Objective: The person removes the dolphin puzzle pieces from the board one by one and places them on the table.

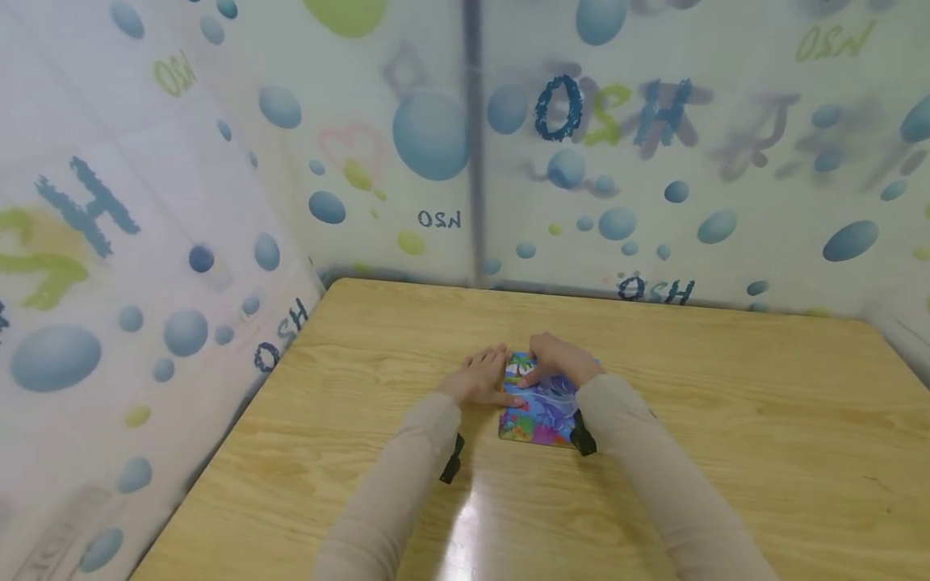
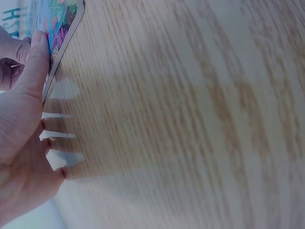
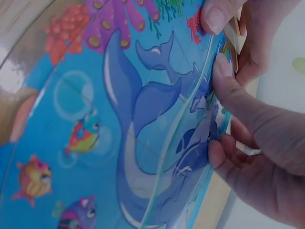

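Note:
A colourful sea picture board with dolphins lies flat on the table, thin cut lines crossing its surface. My left hand is at its left edge, fingers spread on the wood and the thumb resting on the picture. Over the upper part of the board is my right hand, its thumb and bent fingertips touching the picture with a gap between them. No separate piece shows between those fingertips. The right hand and sleeve cover the board's upper right part in the head view.
The wooden table reaches to a pale curtain printed with blue bubbles and letters at the back and left. A dark strap end hangs by the left wrist and another by the right, over the board.

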The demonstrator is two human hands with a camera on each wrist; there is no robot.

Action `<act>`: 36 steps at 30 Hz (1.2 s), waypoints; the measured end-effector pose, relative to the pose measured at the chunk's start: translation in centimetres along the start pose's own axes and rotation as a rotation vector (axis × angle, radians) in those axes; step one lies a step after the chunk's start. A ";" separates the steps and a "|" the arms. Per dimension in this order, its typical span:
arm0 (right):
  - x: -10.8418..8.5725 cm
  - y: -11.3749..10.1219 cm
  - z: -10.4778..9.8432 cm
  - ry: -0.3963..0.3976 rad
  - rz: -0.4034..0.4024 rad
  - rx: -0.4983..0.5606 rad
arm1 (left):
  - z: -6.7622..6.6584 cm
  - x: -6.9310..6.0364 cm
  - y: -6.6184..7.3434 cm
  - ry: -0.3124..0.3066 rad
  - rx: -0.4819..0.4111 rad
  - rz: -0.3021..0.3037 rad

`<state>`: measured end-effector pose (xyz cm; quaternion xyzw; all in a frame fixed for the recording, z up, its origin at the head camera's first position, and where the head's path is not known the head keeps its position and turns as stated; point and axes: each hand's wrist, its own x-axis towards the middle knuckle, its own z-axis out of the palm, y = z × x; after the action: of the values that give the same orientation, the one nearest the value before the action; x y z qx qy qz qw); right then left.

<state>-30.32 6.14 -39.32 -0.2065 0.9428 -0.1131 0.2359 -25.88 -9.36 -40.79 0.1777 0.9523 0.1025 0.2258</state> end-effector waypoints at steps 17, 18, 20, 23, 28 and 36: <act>-0.6 1.1 1.1 0.115 -0.066 0.112 | 0.1 0.2 0.0 0.014 0.025 0.009; -0.6 1.1 1.1 0.105 -0.061 0.100 | 0.1 0.2 0.0 0.012 0.022 0.009; -0.6 1.0 0.9 0.080 -0.052 0.070 | 0.0 0.2 0.0 0.007 0.017 0.011; -0.6 0.7 0.6 0.047 -0.050 0.024 | 0.1 0.1 -0.1 0.004 0.008 0.016; -0.7 0.4 0.5 0.018 -0.043 0.011 | 0.3 0.0 -0.1 0.016 0.003 0.017; -0.5 0.7 0.5 0.018 -0.025 0.057 | 0.0 0.0 0.1 0.019 0.003 0.021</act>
<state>-29.91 6.93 -39.79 -0.2104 0.9387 -0.1448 0.2316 -25.82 -9.29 -40.80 0.1872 0.9527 0.1051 0.2153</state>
